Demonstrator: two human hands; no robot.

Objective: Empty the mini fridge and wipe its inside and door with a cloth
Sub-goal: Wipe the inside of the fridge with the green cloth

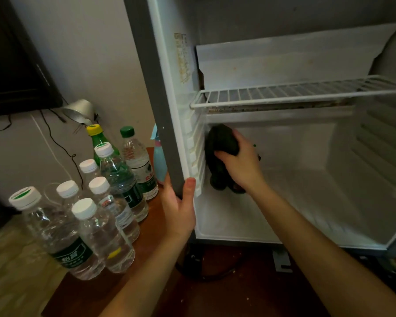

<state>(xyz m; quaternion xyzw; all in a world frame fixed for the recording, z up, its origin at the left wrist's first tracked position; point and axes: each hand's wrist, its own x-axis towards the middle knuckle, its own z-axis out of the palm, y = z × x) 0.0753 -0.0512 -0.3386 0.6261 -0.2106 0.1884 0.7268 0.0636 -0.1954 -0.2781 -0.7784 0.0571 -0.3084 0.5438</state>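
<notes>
Emptying looks done. Nothing left inside the mini fridge point(284, 202): wire shelf point(306, 90) bare, floor of the cavity bare. Just outside the fridge's left wall, a cluster of water bottles point(96, 213) standing upright on the wooden surface point(156, 216), one green bottle point(96, 136) at the back of the group, and a pale blue spray bottle point(159, 159) tucked closest to the fridge wall.

Wiping under way — right hand point(240, 163) clenched around a dark cloth point(220, 147), pressed into the fridge's inner left corner, below the shelf and against the ribbed shelf guides point(196, 154). Left hand point(181, 207) wrapped over the fridge's front left edge, thumb on the inner lip, apparently bracing.

Judged from here: lower left wall being covered now; back wall, right wall, floor and the compartment above the shelf probably all to come. Dark specks along the underside ledge just beneath the shelf, and faint stains on the panel above it — likely needing attention. Yellowed label point(183, 58) on the upper left wall, text unreadable. Door not in view, so no telling whether wiped.
</notes>
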